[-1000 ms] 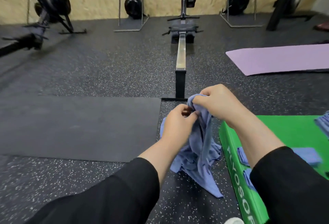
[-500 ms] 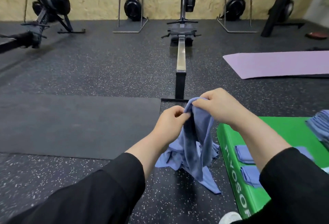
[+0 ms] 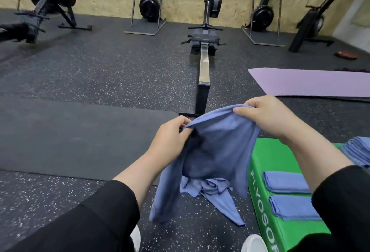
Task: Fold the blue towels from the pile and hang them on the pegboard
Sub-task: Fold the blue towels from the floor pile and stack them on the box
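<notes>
Speckled black rubber gym floor point(image 3: 100, 75) with a dark mat point(image 3: 70, 137) on the left, rowing machines point(image 3: 204, 37) against a chipboard wall, a purple mat point(image 3: 312, 81) at far right. Held up in mid-air just ahead of the body: one blue towel point(image 3: 218, 147), top hem stretched between both hands, long axis running left to right and rising toward the right. Left hand point(image 3: 170, 139) pinching the lower, nearer end of that hem between thumb and curled fingers; right hand point(image 3: 266, 117) gripping the higher, farther end, thumb on the near side and fingers curled over the top. Rest of the cloth hanging below in a loose, sagging sheet, shadowed at the centre, one long flap trailing down on the left, corners not yet squared. Directly beneath, on the floor, the crumpled pile of remaining towels point(image 3: 212, 189), touching the base of the green plyo box point(image 3: 266, 211). On the box's top, two folded towels point(image 3: 288, 193) side by side, a taller stack point(image 3: 358, 151) at the right edge. Pegboard nowhere in view. Likely step: spreading the hem taut before folding, both ends equally in hand, the box on the right being the nearer surface for laying it flat. Thin, limp cloth, probably prone to slumping unless kept in tension.
</notes>
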Available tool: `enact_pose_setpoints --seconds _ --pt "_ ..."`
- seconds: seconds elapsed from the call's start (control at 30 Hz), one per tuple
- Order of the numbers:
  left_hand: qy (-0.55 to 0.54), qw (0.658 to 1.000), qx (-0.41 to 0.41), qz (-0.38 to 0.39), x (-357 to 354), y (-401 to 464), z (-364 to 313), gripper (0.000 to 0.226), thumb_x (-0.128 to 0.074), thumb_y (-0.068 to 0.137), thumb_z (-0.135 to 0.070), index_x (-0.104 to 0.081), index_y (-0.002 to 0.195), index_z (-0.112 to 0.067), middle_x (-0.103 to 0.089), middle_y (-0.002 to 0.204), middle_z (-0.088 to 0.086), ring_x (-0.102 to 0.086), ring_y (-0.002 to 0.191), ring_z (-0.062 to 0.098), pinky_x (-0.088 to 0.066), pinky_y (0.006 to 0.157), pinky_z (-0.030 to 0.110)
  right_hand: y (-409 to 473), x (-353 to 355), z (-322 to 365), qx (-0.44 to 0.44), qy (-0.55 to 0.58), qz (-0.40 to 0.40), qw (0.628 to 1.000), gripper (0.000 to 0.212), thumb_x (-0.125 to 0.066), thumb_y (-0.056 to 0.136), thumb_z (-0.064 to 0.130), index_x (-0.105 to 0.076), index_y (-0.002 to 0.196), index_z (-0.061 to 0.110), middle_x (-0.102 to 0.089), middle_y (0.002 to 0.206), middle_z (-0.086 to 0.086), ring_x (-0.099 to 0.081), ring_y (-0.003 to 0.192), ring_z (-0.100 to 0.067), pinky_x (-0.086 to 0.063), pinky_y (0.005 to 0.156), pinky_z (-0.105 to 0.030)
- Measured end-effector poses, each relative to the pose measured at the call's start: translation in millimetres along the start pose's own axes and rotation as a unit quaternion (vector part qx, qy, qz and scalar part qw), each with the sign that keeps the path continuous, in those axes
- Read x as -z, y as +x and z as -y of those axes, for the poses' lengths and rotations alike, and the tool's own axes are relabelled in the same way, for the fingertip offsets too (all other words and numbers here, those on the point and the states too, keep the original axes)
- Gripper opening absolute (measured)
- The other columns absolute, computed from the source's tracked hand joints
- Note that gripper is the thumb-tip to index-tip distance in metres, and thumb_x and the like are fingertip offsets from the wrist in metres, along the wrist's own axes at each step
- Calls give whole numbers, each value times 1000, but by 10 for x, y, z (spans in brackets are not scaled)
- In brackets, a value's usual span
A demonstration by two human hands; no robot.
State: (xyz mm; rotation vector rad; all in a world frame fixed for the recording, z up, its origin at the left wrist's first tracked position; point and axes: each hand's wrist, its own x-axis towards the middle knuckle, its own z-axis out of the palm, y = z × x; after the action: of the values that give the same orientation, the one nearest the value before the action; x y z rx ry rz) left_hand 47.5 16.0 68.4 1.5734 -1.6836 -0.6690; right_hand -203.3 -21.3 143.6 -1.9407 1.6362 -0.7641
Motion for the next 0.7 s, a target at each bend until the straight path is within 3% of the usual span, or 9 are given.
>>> enact_pose_setpoints --seconds 0.03,0.1,0.17,0.27,0.37,0.43,0.5,0.63,0.7 --pt "-7 1000 5 10 -27 14 53 14 -61 99 -25 -68 89 -20 -70 80 -3 -57 74 10 -42 68 21 22 -66 -44 6 0 -2 1000 34 -74 88 33 -60 61 17 -46 57 7 -38 58 -13 -27 55 -30" --pt "-34 999 9 39 -75 61 83 29 -59 101 -30 -70 85 -9 -68 78 9 -49 70 10 -42 67 28 70 -197 -84 22 -16 3 1000 10 -78 85 32 -71 87 26 -63 76 14 -53 68 -5 -38 60 -23" --pt "-66 996 9 54 -112 91 38 34 -57 102 -32 -70 87 -3 -62 74 7 -44 70 9 -39 66 31 98 -336 -83 37 -22 42 998 37 -81 82 36 -65 115 36 -62 86 20 -56 69 7 -38 62 -9" --pt "-73 995 -11 74 -173 159 -39 34 -55 103 -29 -69 81 -9 -60 73 1 -44 70 7 -39 67 33 137 -573 -115 76 -33 93 992 53 -79 82 44 -59 131 44 -62 78 12 -53 62 2 -40 62 -15" --pt "-74 993 -18 95 -224 256 -109 31 -55 103 -29 -71 79 -18 -60 68 -10 -46 64 2 -38 63 25 169 -724 -187 79 -19 118 990 42 -70 91 42 -60 132 42 -66 91 17 -59 81 0 -44 76 -21" --pt "-71 994 -10 84 -271 330 -131 30 -60 100 -30 -70 78 -13 -55 63 -10 -43 60 4 -34 59 27 211 -740 -258 76 -10 123 989 23 -68 93 39 -68 116 38 -71 104 18 -63 97 -3 -46 86 -27" --pt "-91 993 6 69 -316 373 -156 33 -66 97 -33 -65 74 -9 -49 59 -12 -38 57 5 -30 55 25 246 -701 -324 70 -11 107 992 11 -68 93 38 -69 103 34 -72 99 14 -62 92 -2 -45 82 -28" --pt "-97 989 8 107 -424 377 -230 34 -59 101 -32 -65 75 -11 -50 62 -8 -39 58 7 -33 59 27 327 -623 -378 64 12 117 991 33 -68 93 30 -65 125 38 -72 110 15 -63 100 3 -44 89 -13" --pt "-102 989 25 105 -465 372 -235 34 -59 101 -32 -65 70 -19 -52 62 -9 -41 59 8 -35 61 30 338 -615 -364 88 20 146 985 30 -65 94 18 -71 121 31 -71 113 21 -60 106 11 -40 92 -6"
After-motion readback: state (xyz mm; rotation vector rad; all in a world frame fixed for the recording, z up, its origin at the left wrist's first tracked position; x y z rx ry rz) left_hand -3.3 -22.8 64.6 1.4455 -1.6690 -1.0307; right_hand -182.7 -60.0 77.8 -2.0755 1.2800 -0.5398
